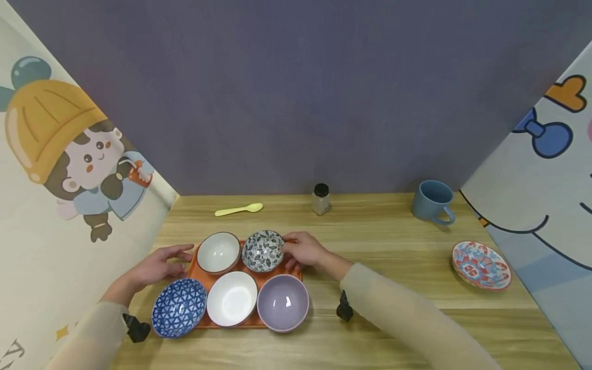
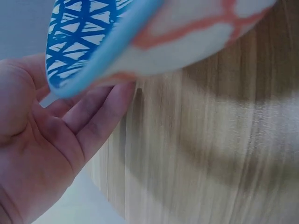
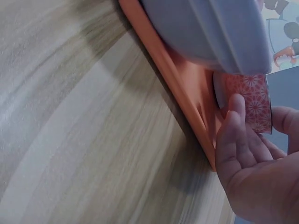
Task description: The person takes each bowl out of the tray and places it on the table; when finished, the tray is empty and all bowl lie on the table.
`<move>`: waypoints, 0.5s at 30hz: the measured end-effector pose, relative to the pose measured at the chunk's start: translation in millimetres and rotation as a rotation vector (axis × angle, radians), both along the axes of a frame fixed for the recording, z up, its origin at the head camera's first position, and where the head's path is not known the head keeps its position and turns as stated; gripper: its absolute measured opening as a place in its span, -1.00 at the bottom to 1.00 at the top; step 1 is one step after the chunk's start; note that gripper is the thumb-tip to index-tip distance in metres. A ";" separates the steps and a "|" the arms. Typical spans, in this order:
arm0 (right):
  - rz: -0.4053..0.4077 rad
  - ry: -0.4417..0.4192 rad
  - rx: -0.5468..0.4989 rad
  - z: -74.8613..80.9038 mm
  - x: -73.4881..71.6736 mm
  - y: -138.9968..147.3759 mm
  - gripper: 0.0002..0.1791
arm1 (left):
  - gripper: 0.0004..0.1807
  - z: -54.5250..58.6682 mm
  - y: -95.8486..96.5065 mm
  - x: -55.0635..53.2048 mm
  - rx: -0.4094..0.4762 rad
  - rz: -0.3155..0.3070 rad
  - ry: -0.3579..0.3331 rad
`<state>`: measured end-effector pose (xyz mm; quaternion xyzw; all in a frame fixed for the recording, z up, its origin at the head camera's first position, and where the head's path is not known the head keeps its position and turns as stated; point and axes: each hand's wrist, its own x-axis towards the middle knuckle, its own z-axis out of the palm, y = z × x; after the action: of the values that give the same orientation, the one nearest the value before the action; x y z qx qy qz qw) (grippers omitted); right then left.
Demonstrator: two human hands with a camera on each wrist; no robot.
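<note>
The person's right hand pinches the floral bowl by its right side, thumb and fingers curled on it, at the back right corner of an orange tray near the table's front edge. The left hand is spread loosely beside the tray's left edge, grasping nothing; I can't tell whether it touches the tray. The brown-rimmed bowl sits at the tray's back left corner; along its front edge, left to right, are the blue bowl, jutting past the corner, the white bowl and the purple bowl. A spoon and jar are near the table's back edge, a mug near its back right corner.
</note>
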<state>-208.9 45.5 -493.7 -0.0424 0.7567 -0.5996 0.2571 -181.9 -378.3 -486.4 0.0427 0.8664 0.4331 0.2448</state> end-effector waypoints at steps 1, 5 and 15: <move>-0.012 0.004 0.000 -0.5 0.1 0.2 -0.39 | -0.31 -1.0 0.0 -1.0 -0.006 -0.006 -0.004; -0.041 0.017 -0.001 -1.5 1.4 1.6 -0.39 | -0.31 -3.1 0.3 -3.8 0.000 -0.014 -0.032; -0.061 0.030 -0.024 18.3 3.1 15.5 -0.40 | -0.27 0.6 1.6 -9.8 0.012 -0.044 -0.074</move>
<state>-205.9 60.9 -475.4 -0.0314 0.7543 -0.6153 0.2267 -191.7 -376.7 -485.8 0.0473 0.8529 0.4341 0.2861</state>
